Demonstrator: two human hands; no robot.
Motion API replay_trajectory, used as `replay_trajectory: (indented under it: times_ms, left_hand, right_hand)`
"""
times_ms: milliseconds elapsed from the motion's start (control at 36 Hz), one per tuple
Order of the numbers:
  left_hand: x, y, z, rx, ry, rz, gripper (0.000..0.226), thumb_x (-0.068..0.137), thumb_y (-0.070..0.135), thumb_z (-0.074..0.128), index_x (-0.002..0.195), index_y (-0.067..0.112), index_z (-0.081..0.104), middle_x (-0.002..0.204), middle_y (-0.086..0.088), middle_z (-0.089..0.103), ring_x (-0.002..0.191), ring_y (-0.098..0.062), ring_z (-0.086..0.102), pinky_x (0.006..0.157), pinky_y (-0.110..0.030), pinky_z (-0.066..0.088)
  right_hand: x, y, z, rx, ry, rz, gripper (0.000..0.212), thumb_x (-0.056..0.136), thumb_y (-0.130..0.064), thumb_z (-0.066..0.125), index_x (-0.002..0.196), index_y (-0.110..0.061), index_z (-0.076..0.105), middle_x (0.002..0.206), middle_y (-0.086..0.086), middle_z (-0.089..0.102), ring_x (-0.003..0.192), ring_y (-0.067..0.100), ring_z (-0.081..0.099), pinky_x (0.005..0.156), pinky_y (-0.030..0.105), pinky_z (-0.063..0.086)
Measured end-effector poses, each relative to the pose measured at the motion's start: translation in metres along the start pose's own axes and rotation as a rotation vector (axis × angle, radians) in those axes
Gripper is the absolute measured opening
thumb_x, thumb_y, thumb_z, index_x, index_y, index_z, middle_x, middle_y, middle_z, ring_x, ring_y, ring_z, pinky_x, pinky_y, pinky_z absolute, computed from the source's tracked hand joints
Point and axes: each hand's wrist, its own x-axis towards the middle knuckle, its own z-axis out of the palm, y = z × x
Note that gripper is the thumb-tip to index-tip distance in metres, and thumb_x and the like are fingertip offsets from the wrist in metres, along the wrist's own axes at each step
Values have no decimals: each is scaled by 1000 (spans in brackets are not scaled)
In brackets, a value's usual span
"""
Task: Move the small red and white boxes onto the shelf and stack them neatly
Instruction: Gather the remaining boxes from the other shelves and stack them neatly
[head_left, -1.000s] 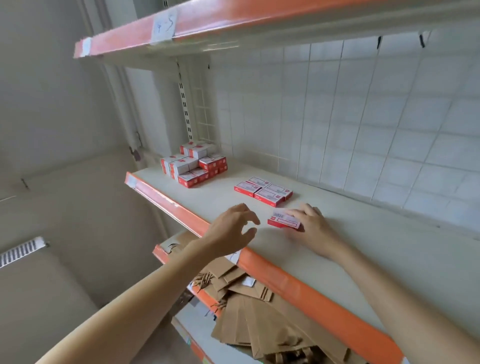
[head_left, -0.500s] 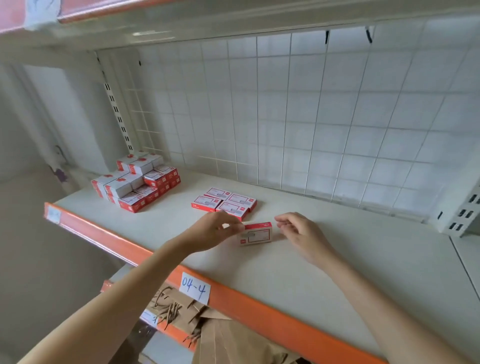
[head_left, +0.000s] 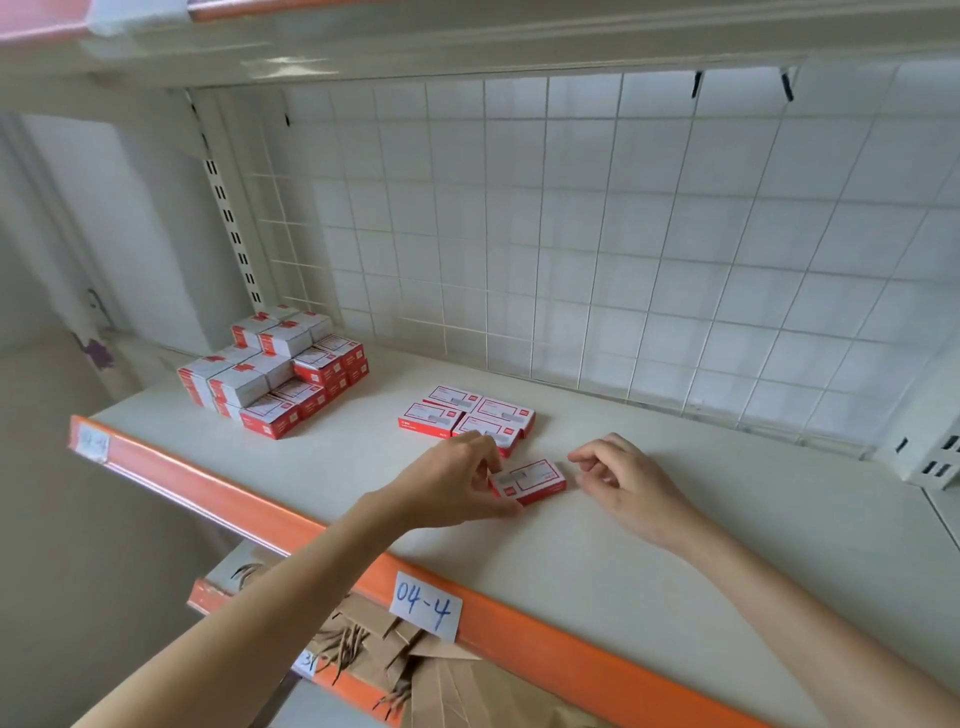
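The left grip (head_left: 457, 480) pinched the loose red and white box (head_left: 529, 480) lying flat on the shelf (head_left: 675, 561), just in front of the group of four (head_left: 467, 418). The right grip (head_left: 621, 480) hovered beside it, loosely curled, holding nothing. Best practice: slide it square against that group. The rail label (head_left: 426, 605) read "04-4"; the box print was illegible.

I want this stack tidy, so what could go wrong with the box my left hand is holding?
The left hand pinches only one end of the small flat red and white box, so it may twist or slip. The flat group of four matching boxes lies right behind it, so a push could knock them askew. The right hand is off the box.
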Motion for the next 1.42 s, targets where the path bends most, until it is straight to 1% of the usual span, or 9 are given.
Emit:
replay_trajectory:
  times_ms: [139,250,333,444,583,750,1111,1278,1417]
  left_hand:
    - [-6,-3,-1,53,-32,-5,53,67,59,73,87,15,53,86,5,52,76,-17,48,68,-31,42]
    - [-12,2,-7,-46,-136,213,43,74,44,75,103,15,65,85,3,57,72,-11,47,63,-15,37]
    - [-12,-3,-11,-41,-129,243,32,81,35,71,107,17,67,88,0,61,73,-9,50,64,-11,38]
    - [-11,-18,-18,-19,-49,228,15,85,25,68,94,14,70,85,0,63,73,-11,56,68,-24,47]
    - [-20,-46,-34,-10,-1,186,11,85,18,66,86,10,72,81,-4,66,70,-11,58,66,-21,47]
    - [-36,-82,-54,22,12,145,12,85,24,66,85,14,72,80,1,67,70,-9,60,68,-24,49]
    - [-39,-108,-62,24,9,226,13,85,23,63,84,13,71,80,-2,66,69,-12,59,67,-22,47]
    - [-17,-94,-56,46,-46,336,12,84,19,62,80,10,70,76,-3,66,62,-8,48,58,-7,33]
    - [5,-64,-40,31,-119,440,9,83,22,64,80,15,69,71,9,58,58,-2,48,61,-23,44]
  right_hand:
    - [3,-19,5,-92,-32,-27,9,88,-16,60,80,-16,55,82,-4,53,69,-1,48,67,10,35]
    - [4,-35,7,-115,-86,32,24,86,-39,62,86,-15,59,85,-6,54,74,0,48,67,14,36]
    - [3,-44,6,-245,-179,93,42,76,-55,65,100,-22,55,98,-9,50,90,6,49,78,24,41]
    - [4,-56,10,-362,-163,37,38,78,-42,65,108,-22,52,101,-11,45,105,10,46,87,25,40]
    - [23,-77,22,-348,-57,-81,40,80,-38,65,112,-16,54,111,-8,48,112,11,44,91,23,37]
    - [58,-102,55,-445,-83,-165,46,81,-35,64,122,-15,54,124,2,49,119,18,38,98,25,29]
    - [88,-120,92,-562,-102,-112,50,84,-37,59,130,-20,51,118,2,44,119,21,34,95,30,31]
    - [70,-118,63,-436,-24,-12,44,87,-34,59,127,-18,54,115,4,49,116,19,42,99,33,35]
    - [36,-104,34,-451,-45,86,36,89,-27,57,122,-13,56,112,4,53,105,18,52,89,24,38]
